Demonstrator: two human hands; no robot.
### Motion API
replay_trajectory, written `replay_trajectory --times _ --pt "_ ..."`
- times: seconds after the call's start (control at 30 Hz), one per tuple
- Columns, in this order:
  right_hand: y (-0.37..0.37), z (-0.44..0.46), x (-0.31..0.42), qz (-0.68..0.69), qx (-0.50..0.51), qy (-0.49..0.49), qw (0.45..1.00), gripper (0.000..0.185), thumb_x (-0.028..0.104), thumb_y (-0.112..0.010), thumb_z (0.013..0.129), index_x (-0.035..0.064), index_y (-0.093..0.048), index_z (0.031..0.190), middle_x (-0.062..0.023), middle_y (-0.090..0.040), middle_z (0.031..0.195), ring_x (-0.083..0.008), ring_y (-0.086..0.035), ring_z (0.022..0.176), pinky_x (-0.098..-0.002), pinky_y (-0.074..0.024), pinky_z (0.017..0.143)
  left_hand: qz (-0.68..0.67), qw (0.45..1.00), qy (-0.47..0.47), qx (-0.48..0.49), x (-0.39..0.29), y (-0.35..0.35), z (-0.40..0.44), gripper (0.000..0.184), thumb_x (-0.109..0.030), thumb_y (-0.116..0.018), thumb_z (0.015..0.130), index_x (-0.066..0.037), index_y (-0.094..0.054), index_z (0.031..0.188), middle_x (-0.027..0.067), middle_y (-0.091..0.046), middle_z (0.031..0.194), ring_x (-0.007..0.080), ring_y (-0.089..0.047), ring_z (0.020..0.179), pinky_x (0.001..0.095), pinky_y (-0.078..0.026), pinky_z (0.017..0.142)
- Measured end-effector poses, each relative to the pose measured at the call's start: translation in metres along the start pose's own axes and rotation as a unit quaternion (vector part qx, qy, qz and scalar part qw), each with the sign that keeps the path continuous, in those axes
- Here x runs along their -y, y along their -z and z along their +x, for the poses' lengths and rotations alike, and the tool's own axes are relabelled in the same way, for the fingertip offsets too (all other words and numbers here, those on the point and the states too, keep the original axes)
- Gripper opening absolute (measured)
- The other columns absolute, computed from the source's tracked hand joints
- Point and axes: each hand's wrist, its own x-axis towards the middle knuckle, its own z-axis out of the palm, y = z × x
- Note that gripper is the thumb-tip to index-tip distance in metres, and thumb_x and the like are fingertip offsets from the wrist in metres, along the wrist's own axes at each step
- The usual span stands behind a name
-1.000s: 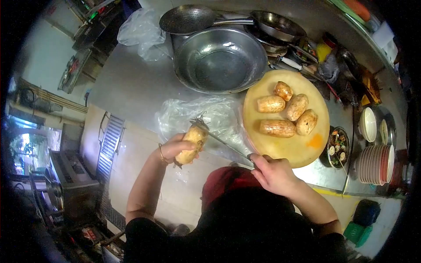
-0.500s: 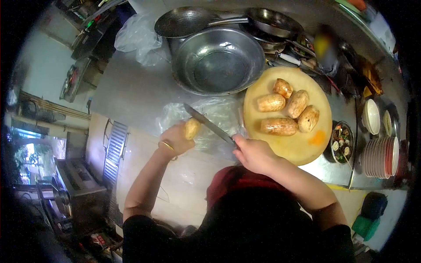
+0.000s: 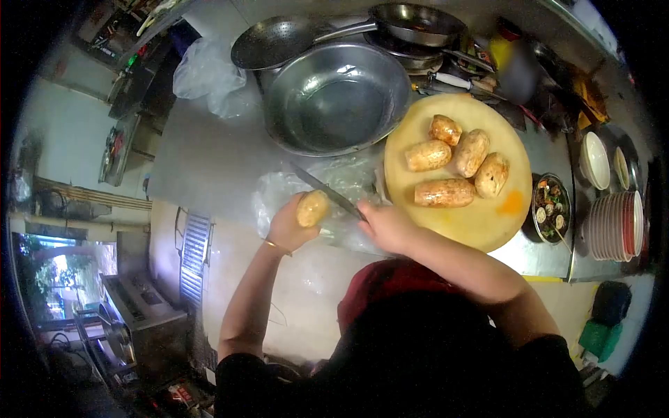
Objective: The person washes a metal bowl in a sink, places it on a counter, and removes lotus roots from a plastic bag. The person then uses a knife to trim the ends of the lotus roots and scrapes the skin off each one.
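Note:
In my left hand (image 3: 291,223) is a pale yellow-brown root vegetable piece (image 3: 313,207), its rounded end facing up; I cannot make out its exact kind. My right hand (image 3: 388,225) is closed around the handle of a long-bladed knife (image 3: 326,189). The blade points up and left and passes just beside the held piece; whether they touch I cannot tell. Beneath both hands lies a crumpled clear plastic bag (image 3: 275,187). Several similar root vegetables (image 3: 444,193), brown and blotchy, rest on the round cutting board (image 3: 411,226) to the right.
A large metal basin (image 3: 279,132) stands behind the bag, with a perforated ladle (image 3: 273,43) and pans (image 3: 418,26) beyond it. Another plastic bag (image 3: 209,76) lies back left. At the right are a bowl of mixed food (image 3: 552,209) and stacked bowls (image 3: 613,226).
My left hand has shifted slightly right and turned the vegetable piece, so its end shows more. The knife has moved a little left and lower against it. The camera view has tilted slightly.

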Motion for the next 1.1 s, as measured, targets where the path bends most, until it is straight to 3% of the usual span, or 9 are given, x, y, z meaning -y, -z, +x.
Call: replay_trajectory --times 0.17,0.37,0.4,0.47,0.53,0.67,0.83,0.97,1.1 --pt "0.004 -0.025 -0.001 0.077 -0.013 -0.025 0.997 0.032 0.019 -0.060 0.090 0.0063 -0.049 0.116 -0.0176 -0.062 0.074 -0.0395 -0.061 0.068 -0.0473 -0.0479 0.063 0.053 0.984 -0.138 -0.099 -0.001 0.016 -0.013 0.069 -0.017 -0.079 0.061 -0.007 -0.053 0.124 0.0147 -0.060 0.114 0.0338 -0.055 0.109 0.0412 -0.046 0.093" --pt "0.032 -0.060 0.000 0.091 -0.068 -0.026 0.993 0.037 0.018 -0.062 0.090 0.0060 -0.048 0.122 -0.0156 -0.062 0.075 -0.0345 -0.061 0.066 -0.0422 -0.0479 0.061 -0.334 0.911 -0.066 -0.235 -0.017 0.028 -0.020 0.074 -0.021 -0.080 0.071 -0.005 -0.044 0.134 0.0136 -0.048 0.134 0.0292 -0.050 0.121 0.0409 -0.046 0.095" --pt "0.034 -0.068 0.000 0.100 -0.065 -0.033 0.992 0.037 0.018 -0.062 0.090 0.0057 -0.048 0.122 -0.0155 -0.062 0.075 -0.0346 -0.061 0.066 -0.0416 -0.0480 0.061 -0.411 0.866 -0.049 -0.281 -0.029 0.024 -0.025 0.078 -0.028 -0.080 0.073 -0.006 -0.041 0.138 0.0137 -0.046 0.138 0.0301 -0.049 0.123 0.0410 -0.046 0.096" --pt "0.044 -0.072 0.001 0.114 -0.074 -0.042 0.990 0.037 0.017 -0.061 0.090 0.0050 -0.048 0.123 -0.0155 -0.062 0.076 -0.0346 -0.062 0.066 -0.0406 -0.0483 0.061 -0.796 0.592 -0.066 -0.110 -0.048 -0.002 -0.048 0.081 -0.060 -0.056 0.087 -0.013 -0.031 0.148 0.0104 -0.040 0.146 0.0320 -0.046 0.127 0.0433 -0.046 0.097" --pt "0.046 -0.078 -0.001 0.128 -0.092 -0.043 0.987 0.036 0.014 -0.061 0.090 0.0041 -0.048 0.122 -0.0151 -0.062 0.074 -0.0329 -0.062 0.066 -0.0385 -0.0486 0.061 -0.903 0.412 0.111 -0.056 -0.033 -0.023 -0.048 0.071 -0.054 -0.057 0.089 -0.011 -0.041 0.142 0.0096 -0.045 0.143 0.0317 -0.047 0.126 0.0451 -0.045 0.097" --pt "0.050 -0.088 -0.012 0.121 -0.132 -0.014 0.984 0.035 0.012 -0.061 0.090 0.0031 -0.048 0.121 -0.0144 -0.061 0.074 -0.0307 -0.061 0.064 -0.0367 -0.0486 0.061 -0.865 0.486 0.111 -0.055 -0.028 -0.040 -0.035 0.053 -0.038 -0.060 0.089 -0.009 -0.051 0.132 0.0105 -0.052 0.136 0.0326 -0.049 0.124 0.0456 -0.043 0.099" --pt "0.072 -0.098 0.005 0.161 -0.090 -0.087 0.979 0.040 0.017 -0.063 0.088 0.0036 -0.050 0.124 -0.0151 -0.061 0.080 -0.0339 -0.061 0.072 -0.0420 -0.0487 0.066 -0.851 0.519 -0.005 0.079 -0.052 -0.017 -0.032 0.077 -0.038 -0.074 0.076 -0.008 -0.041 0.140 0.0128 -0.056 0.128 0.0281 -0.054 0.118 0.0464 -0.045 0.099" --pt "0.076 -0.109 0.003 0.075 -0.111 -0.027 0.991 0.039 0.020 -0.066 0.086 0.0064 -0.052 0.120 -0.0132 -0.064 0.080 -0.0355 -0.064 0.067 -0.0417 -0.0502 0.060 -0.668 0.741 0.073 0.014 -0.018 -0.024 -0.039 0.077 -0.029 -0.075 0.078 -0.006 -0.037 0.141 0.0146 -0.055 0.126 0.0291 -0.061 0.108 0.0448 -0.055 0.089" --pt "0.081 -0.118 0.007 -0.028 -0.098 0.043 0.994 0.040 0.022 -0.068 0.084 0.0087 -0.053 0.118 -0.0131 -0.066 0.082 -0.0336 -0.065 0.067 -0.0416 -0.0511 0.058 -0.612 0.781 0.121 0.025 -0.032 -0.019 -0.038 0.071 -0.020 -0.074 0.077 -0.003 -0.040 0.136 0.0125 -0.057 0.120 0.0249 -0.061 0.103 0.0427 -0.055 0.086"
